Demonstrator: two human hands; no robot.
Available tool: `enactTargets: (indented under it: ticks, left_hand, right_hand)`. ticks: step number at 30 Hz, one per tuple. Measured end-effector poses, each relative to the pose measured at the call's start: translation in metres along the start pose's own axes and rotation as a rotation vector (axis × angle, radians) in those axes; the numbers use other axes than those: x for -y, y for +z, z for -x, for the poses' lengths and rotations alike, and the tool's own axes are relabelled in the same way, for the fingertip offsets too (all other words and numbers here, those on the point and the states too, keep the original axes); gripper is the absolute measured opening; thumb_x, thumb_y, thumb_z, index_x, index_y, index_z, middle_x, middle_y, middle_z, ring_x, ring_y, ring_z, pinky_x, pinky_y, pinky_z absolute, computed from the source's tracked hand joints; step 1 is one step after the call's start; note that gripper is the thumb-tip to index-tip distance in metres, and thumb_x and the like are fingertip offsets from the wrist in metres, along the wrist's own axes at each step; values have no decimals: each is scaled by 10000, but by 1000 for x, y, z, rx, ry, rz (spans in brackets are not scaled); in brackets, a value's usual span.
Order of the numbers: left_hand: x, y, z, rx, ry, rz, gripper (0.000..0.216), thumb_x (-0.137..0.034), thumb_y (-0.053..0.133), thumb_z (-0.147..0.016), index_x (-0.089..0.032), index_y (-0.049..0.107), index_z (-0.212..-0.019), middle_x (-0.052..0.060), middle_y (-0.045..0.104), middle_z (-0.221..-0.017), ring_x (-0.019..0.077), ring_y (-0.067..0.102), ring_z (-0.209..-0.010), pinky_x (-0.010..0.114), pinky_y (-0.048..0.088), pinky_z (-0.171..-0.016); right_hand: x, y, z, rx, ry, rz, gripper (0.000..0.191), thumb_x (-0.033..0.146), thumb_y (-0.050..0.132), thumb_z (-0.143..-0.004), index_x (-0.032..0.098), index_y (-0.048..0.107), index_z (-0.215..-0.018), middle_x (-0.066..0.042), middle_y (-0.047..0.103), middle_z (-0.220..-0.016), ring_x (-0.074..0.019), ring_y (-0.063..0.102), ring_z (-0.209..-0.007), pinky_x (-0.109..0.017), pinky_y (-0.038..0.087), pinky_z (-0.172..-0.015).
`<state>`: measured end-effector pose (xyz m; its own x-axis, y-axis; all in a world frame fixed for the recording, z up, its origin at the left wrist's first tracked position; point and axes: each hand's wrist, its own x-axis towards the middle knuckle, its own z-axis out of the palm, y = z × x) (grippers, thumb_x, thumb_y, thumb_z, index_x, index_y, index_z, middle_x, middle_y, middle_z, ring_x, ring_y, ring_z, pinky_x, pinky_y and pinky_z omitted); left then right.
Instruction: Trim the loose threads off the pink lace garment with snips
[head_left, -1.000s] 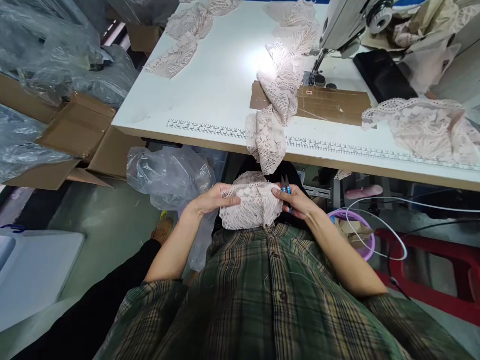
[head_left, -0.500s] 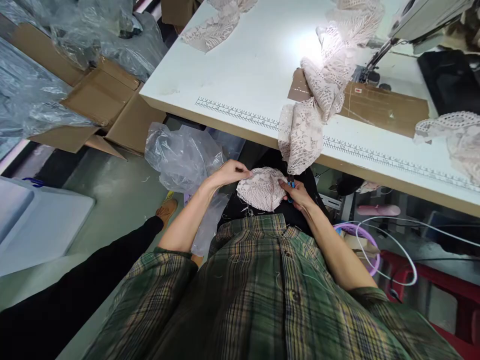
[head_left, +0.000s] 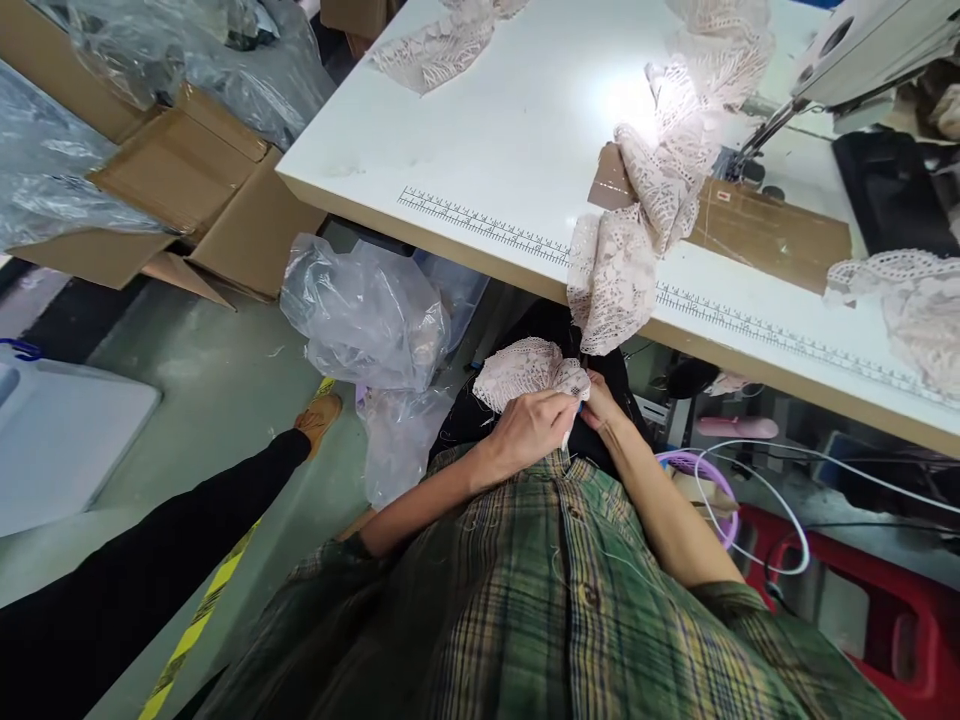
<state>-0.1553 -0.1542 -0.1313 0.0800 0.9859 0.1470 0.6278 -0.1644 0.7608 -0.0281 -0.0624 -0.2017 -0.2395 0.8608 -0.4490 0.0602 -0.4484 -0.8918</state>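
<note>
Two hands meet on the lace (head_left: 525, 368) in the lap, below the near table (head_left: 480, 150) edge. Fingers of the left hand (head_left: 529, 425) clench it. The right hand (head_left: 602, 408) is half hidden, so its grip cannot be told. Recommended: keep the lace taut and its edges aligned.

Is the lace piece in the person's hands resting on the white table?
No, the left hand and right hand hold the lace piece below the table edge.

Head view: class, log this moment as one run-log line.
left hand: pinching lace piece | right hand: at its edge, grip hidden | place: lap, below table | nearby: lace strip hanging over table edge
</note>
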Motion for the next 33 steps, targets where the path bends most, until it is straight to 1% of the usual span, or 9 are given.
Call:
enactTargets:
  ticks: [3, 6, 11, 16, 21, 24, 27, 30, 33]
  left_hand:
    - [26, -28, -4, -83, -173, 51, 200, -208, 525, -926, -188, 708, -1005, 38, 745, -916, 136, 674, -742, 221, 518, -710]
    - [59, -59, -6, -72, -370, -103, 271, -242, 541, -894, -183, 688, -1114, 77, 736, -1027, 188, 690, -858, 288, 531, -852]
    - [87, -82, -12, -37, -322, -191, 435, -292, 596, -820, -119, 622, -1219, 164, 635, -1255, 303, 602, -1177, 440, 463, -1042]
    - [61, -84, -24, -62, -161, -41, 333, -366, 563, -872, -174, 665, -1124, 126, 656, -1203, 258, 637, -1114, 406, 512, -982]
    - [19, -104, -35, -390, 21, 200, 230, -358, 602, -891, -186, 690, -1016, 95, 665, -1102, 204, 640, -1040, 347, 529, -928]
    - [2, -115, -35, -504, 106, 258, 237, -384, 646, -869, -197, 695, -1008, 86, 662, -1090, 213, 620, -1060, 370, 504, -964]
    - [-8, -108, -36, -359, 123, 370, 352, -494, 643, -851, -198, 698, -1033, 98, 666, -1109, 244, 607, -1091, 398, 467, -1006]
    - [-14, -87, -38, 9, 57, 614, 560, -671, 520, -849, -178, 698, -1046, 134, 662, -1163, 291, 582, -1167, 431, 428, -1042]
    - [-21, -71, -34, 367, -81, 874, 641, -778, 537, -747, -168, 701, -856, 159, 671, -1145, 328, 605, -1127, 454, 456, -998]
  right_hand:
    - [1, 0, -1, -31, -36, 53, 373, 518, 753, -571, 198, 575, -640, 43, 510, -512, -83, 414, -439, -213, 364, -388]
    - [10, -2, 5, -129, -139, 119, 371, 503, 742, -616, 188, 678, -801, 16, 568, -604, -121, 480, -524, -240, 412, -435]
    - [38, -2, 31, -362, -375, 184, 368, 495, 701, -701, 192, 713, -910, -63, 652, -861, -198, 577, -822, -312, 497, -701]
    - [74, 16, 51, -329, -537, 125, 377, 550, 634, -787, 197, 694, -903, -41, 633, -723, -176, 549, -656, -300, 454, -604]
    - [97, 30, 69, -190, -652, 86, 278, 451, 661, -826, 199, 603, -722, 8, 536, -626, -114, 428, -543, -261, 372, -517]
    - [97, 32, 96, 48, -758, 85, 205, 335, 660, -849, 199, 581, -717, 3, 536, -697, -103, 434, -570, -248, 365, -521]
    - [95, 34, 124, 287, -795, 78, 150, 271, 685, -826, 201, 590, -733, -13, 541, -781, -100, 442, -601, -238, 362, -511]
    - [93, 34, 143, 460, -788, 77, 137, 240, 689, -808, 204, 583, -731, -6, 523, -768, -103, 443, -618, -233, 372, -520]
    - [92, 28, 152, 519, -791, 97, 139, 237, 667, -816, 205, 566, -726, 4, 526, -730, -105, 441, -619, -230, 369, -524]
